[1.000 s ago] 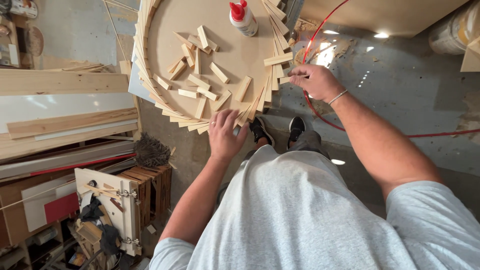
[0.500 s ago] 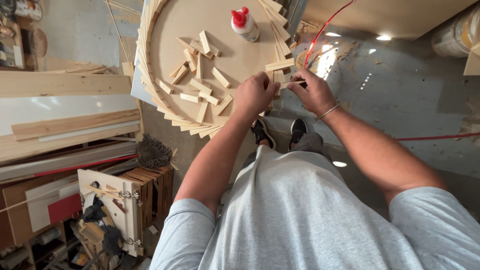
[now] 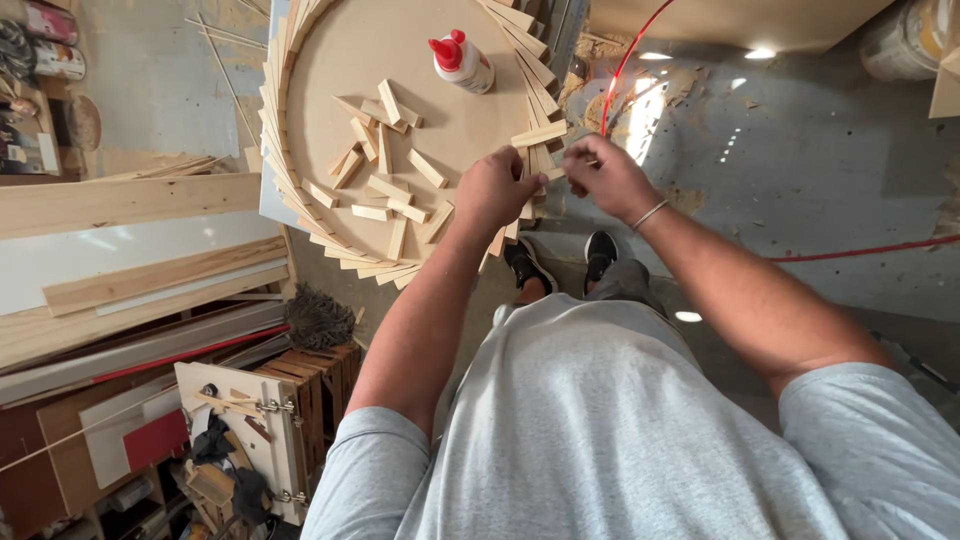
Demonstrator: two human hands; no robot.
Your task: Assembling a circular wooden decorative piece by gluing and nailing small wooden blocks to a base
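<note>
Our left hand (image 3: 497, 190) and right hand (image 3: 605, 175) pinch a small wood strip (image 3: 553, 173) at the round board's (image 3: 440, 105) rim; it seems light, stiff, best held by its ends.

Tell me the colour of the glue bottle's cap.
Red, on a white glue bottle; the head view shows it.

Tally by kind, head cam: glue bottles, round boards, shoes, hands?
glue bottle: 1
round board: 1
shoes: 2
hands: 2, left hand and right hand
Total: 6
</note>
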